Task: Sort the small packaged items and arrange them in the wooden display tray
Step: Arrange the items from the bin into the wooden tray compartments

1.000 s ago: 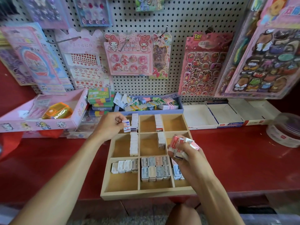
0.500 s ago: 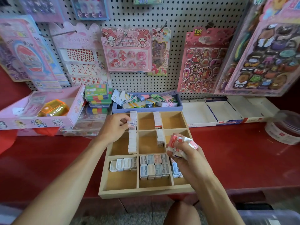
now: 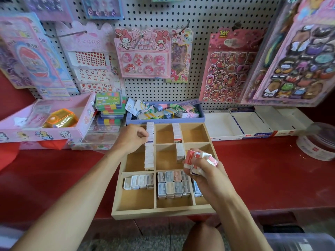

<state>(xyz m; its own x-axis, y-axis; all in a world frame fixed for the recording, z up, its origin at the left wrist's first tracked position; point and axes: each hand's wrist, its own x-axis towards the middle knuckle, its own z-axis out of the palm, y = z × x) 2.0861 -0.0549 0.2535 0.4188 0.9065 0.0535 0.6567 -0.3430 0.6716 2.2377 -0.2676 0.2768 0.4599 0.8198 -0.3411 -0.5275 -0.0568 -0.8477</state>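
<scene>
The wooden display tray (image 3: 163, 211) with nine compartments lies on the red counter, its front edge over the counter's lip. My left hand (image 3: 131, 137) pinches a small white packet (image 3: 150, 138) at the front of a white row (image 3: 149, 128) in the back-left compartment. A second white row (image 3: 149, 156) stands in the middle-left one. My right hand (image 3: 203, 171) grips a bundle of red-and-white packets (image 3: 196, 159) over the tray's right side. Grey, blue and pink cased items (image 3: 173, 183) fill the front-middle compartment; white ones (image 3: 138, 181) sit front-left.
A purple bin of tagged clips (image 3: 164, 113) sits behind the tray. A pink box (image 3: 45, 127) and stacked colour cases (image 3: 110, 107) are left; white cardboard boxes (image 3: 235, 124) and a clear tub (image 3: 319, 142) are right. The pegboard (image 3: 199, 15) holds sticker packs. My knee (image 3: 201, 238) shows below.
My left hand has carried its white packet rightward into the end of the back-left row. My right hand has kept its bundle in place. The camera view has shifted slightly.
</scene>
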